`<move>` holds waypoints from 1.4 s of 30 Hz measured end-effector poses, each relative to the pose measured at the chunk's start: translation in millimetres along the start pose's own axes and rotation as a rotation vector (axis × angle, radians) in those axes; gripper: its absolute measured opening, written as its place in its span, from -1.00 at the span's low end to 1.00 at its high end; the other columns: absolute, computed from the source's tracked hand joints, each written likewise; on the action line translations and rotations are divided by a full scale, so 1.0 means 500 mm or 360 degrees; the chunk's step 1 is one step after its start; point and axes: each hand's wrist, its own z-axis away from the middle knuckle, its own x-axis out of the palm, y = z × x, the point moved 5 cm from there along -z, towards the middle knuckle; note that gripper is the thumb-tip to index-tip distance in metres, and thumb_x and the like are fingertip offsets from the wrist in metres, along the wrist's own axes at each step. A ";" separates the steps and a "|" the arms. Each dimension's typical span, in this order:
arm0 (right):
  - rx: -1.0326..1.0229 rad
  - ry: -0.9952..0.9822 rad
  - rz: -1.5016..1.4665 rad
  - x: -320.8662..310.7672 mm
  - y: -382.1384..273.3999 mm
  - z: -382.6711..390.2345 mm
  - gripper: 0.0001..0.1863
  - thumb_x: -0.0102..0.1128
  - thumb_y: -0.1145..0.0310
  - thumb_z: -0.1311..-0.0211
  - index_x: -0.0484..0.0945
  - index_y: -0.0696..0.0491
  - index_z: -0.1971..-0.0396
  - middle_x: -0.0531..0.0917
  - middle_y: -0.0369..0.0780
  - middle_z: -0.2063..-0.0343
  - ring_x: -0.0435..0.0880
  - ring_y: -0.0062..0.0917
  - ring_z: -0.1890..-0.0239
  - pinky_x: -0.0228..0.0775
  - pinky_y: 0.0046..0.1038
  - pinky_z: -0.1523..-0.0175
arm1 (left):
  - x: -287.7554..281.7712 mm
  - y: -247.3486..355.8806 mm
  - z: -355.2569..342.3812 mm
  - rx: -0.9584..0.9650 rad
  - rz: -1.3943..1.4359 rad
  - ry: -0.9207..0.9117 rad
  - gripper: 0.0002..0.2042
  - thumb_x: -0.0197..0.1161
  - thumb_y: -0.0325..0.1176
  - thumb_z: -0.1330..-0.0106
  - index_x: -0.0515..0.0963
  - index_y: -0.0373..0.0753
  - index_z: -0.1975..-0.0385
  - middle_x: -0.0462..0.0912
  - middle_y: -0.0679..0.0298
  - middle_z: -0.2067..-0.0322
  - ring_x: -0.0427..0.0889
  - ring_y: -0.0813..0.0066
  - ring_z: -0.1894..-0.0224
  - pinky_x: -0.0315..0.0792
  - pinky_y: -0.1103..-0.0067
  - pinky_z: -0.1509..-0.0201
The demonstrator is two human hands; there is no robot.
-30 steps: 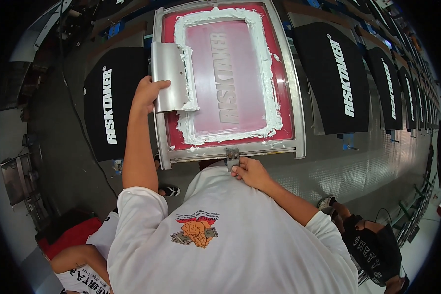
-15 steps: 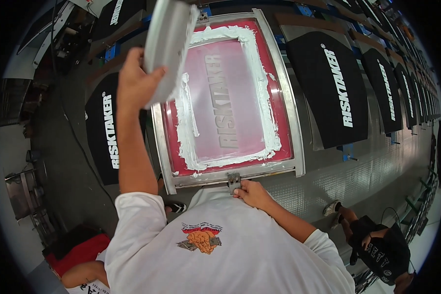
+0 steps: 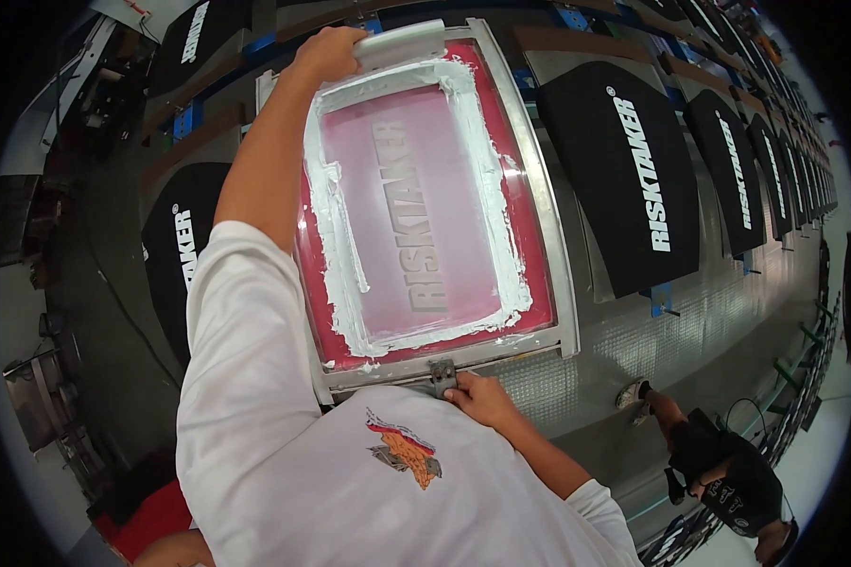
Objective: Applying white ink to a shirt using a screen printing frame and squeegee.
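A screen printing frame [image 3: 536,203] with silver metal edges lies in front of me, red around its border. White ink [image 3: 490,180] forms a thick rectangular band around the pale pink mesh [image 3: 364,170], where block lettering shows through. My left hand [image 3: 331,54] is closed on a silver squeegee [image 3: 405,44] at the frame's far end, against the far band of ink. At the near edge, my right hand [image 3: 483,400] pinches a small grey metal clamp [image 3: 442,375] fixed to the frame.
Black fabric panels [image 3: 624,170] printed with white letters lie on boards in a row to the right. Another printed panel [image 3: 175,246] lies left, partly behind my arm. A person in black [image 3: 728,482] stands at lower right. A cable [image 3: 113,293] hangs at left.
My left hand has swung the squeegee from raised above the frame's left side to down at its far end. My body leans further forward; the right hand keeps its hold on the clamp.
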 end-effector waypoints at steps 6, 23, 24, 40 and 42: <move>0.0016 0.0048 0.0006 -0.007 -0.005 0.007 -0.72 0.16 0.22 -0.12 0.51 0.17 0.43 0.62 -0.02 0.49 0.59 -0.13 0.37 0.40 -0.21 0.24 | 0.047 -0.002 0.002 0.0019 -0.0042 -0.0164 -0.47 0.38 -0.38 0.11 0.52 -0.01 0.01 0.61 0.16 0.15 0.57 0.14 0.08 0.44 0.35 -0.01; -0.0261 0.0044 -0.0262 0.004 0.023 -0.019 -0.78 0.15 0.33 -0.11 0.59 0.20 0.40 0.67 -0.14 0.52 0.66 -0.31 0.37 0.44 -0.38 0.19 | 0.058 0.440 0.725 0.0018 0.0139 0.0119 -0.73 0.10 -0.53 0.02 0.53 -0.18 0.27 0.52 0.19 0.41 0.54 0.19 0.35 0.45 0.35 0.33; -0.0268 0.0066 -0.0177 0.009 0.033 -0.028 -0.78 0.15 0.34 -0.10 0.59 0.21 0.39 0.67 -0.13 0.51 0.66 -0.32 0.37 0.44 -0.38 0.18 | 0.059 0.468 0.764 0.0062 0.0140 0.0239 -0.74 0.10 -0.53 0.03 0.53 -0.20 0.28 0.52 0.18 0.43 0.54 0.21 0.37 0.44 0.38 0.35; -0.0353 -0.0038 -0.0205 -0.031 0.018 0.009 -0.73 0.14 0.26 -0.17 0.55 0.18 0.31 0.65 -0.09 0.52 0.63 -0.37 0.45 0.43 -0.38 0.30 | 0.004 0.099 0.657 -0.0982 0.1467 0.0122 -0.58 0.30 -0.21 -0.13 0.49 -0.45 0.17 0.63 0.07 0.35 0.63 0.36 0.33 0.48 0.49 0.25; -0.0408 0.0257 0.0010 -0.109 0.030 0.015 -0.67 0.12 0.16 -0.18 0.55 0.16 0.29 0.64 -0.06 0.50 0.62 -0.22 0.40 0.42 -0.28 0.25 | 0.032 0.059 0.675 -0.1115 0.1665 0.0138 -0.58 0.31 -0.22 -0.14 0.48 -0.45 0.14 0.62 0.10 0.33 0.62 0.38 0.33 0.48 0.50 0.25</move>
